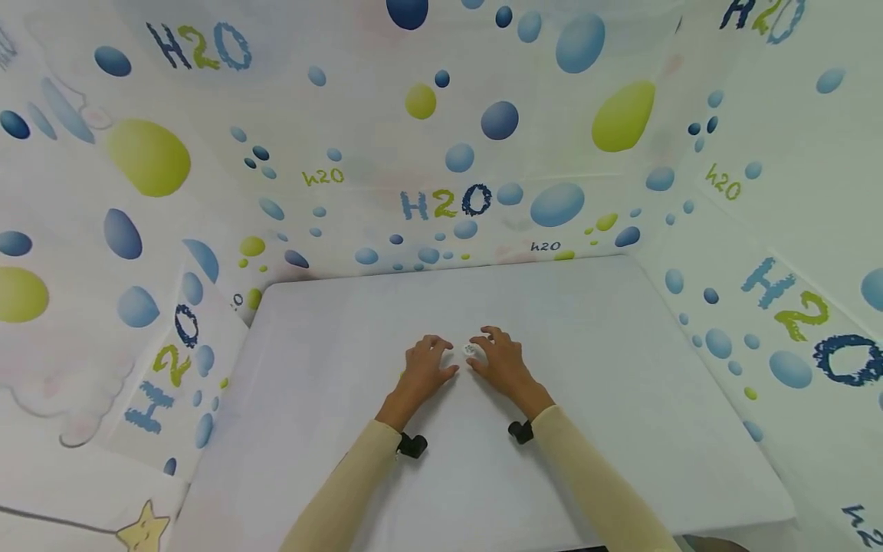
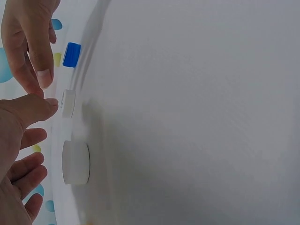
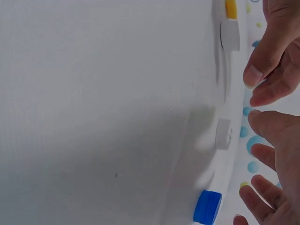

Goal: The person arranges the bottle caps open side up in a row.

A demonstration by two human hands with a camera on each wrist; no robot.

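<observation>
My left hand and right hand hover over the white table, fingers spread and loosely bent, holding nothing. Between them lies a small white bottle cap with dark print. In the left wrist view that white cap stands near the left thumb tip, with a larger white cap below the left hand's fingers. A blue bottle cap lies by the right hand in the right wrist view. Beyond the larger white cap peeks a yellow piece, cut off by the frame. The hands hide these others in the head view.
A white-covered table spreads under both arms. Behind it and at both sides hang white sheets printed with blue and green drops. Black wrist devices sit at both cuffs. A dark object shows at the front edge.
</observation>
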